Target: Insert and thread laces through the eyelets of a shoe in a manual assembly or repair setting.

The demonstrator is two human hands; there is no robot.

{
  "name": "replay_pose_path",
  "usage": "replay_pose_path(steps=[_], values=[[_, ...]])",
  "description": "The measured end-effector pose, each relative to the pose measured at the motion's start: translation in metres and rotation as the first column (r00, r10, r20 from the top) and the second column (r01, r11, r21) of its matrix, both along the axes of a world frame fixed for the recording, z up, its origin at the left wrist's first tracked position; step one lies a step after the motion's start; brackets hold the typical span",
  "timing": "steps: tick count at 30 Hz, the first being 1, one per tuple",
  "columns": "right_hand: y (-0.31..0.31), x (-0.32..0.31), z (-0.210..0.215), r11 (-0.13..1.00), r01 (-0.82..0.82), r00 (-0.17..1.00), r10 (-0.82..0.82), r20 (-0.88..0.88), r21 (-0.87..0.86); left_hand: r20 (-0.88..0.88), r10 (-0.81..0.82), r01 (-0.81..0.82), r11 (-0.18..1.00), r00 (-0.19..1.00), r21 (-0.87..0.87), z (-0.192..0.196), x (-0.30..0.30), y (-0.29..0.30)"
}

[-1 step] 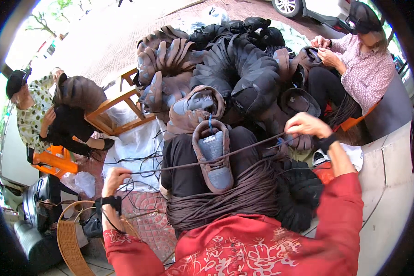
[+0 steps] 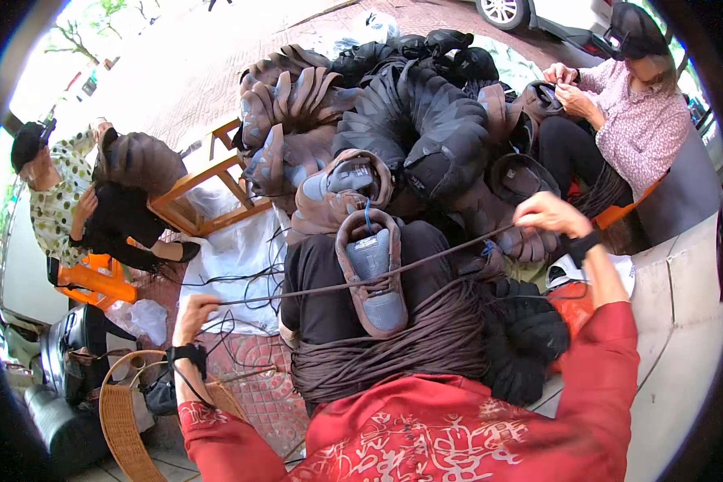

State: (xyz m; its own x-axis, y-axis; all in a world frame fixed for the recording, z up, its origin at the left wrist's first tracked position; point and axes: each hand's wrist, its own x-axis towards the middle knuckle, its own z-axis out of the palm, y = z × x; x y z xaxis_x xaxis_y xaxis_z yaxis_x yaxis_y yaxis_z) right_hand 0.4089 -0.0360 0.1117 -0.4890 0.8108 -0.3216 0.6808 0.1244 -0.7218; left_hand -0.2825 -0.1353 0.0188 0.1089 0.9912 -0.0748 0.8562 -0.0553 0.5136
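A brown shoe upper (image 2: 390, 313) with a grey-blue lining lies between my knees, its toe toward me. A dark shoelace (image 2: 297, 294) runs through it and stretches out tautly to both sides. My left hand (image 2: 194, 310) pinches one end, out to the left of my knees. On the right, higher up, my right hand (image 2: 551, 215) is closed on the other end. Across my lap lies a thick bundle of dark brown laces (image 2: 394, 357). A thin blue cord (image 2: 367, 215) shows at the heel end of the upper.
Ahead, a heap of nested black shoe uppers (image 2: 414, 120) and brown shoe uppers (image 2: 301, 96) rises beside a wooden frame (image 2: 209, 181). Co-workers sit left and right. A wicker chair (image 2: 120, 418) stands lower left; black uppers (image 2: 522, 337) lie by my right thigh.
My right hand has moved slightly outward to the right, and my left hand a little to the left. The lace stays taut between them, and the upper keeps its place.
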Motion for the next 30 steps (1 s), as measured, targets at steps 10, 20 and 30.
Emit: replay_pose_path(steps=[10, 20, 30], values=[[-0.047, 0.125, 0.01, 0.78, 0.247, 0.843, -0.466, 0.27, 0.575, -0.324, 0.541, -0.381, 0.812, 0.776, 0.443, -0.001, -0.061, -0.022], [-0.136, 0.09, -0.107, 0.302, 0.918, 0.395, -0.736, -0.549, 0.255, 0.834, 0.505, -0.944, 0.326, 0.224, 0.056, -0.049, -0.083, -0.024], [-0.047, -0.159, -0.07, 0.883, 0.467, 0.705, -0.347, -0.618, 0.037, 0.924, 0.157, -0.48, 0.877, 0.348, 0.032, 0.04, 0.122, 0.048]])
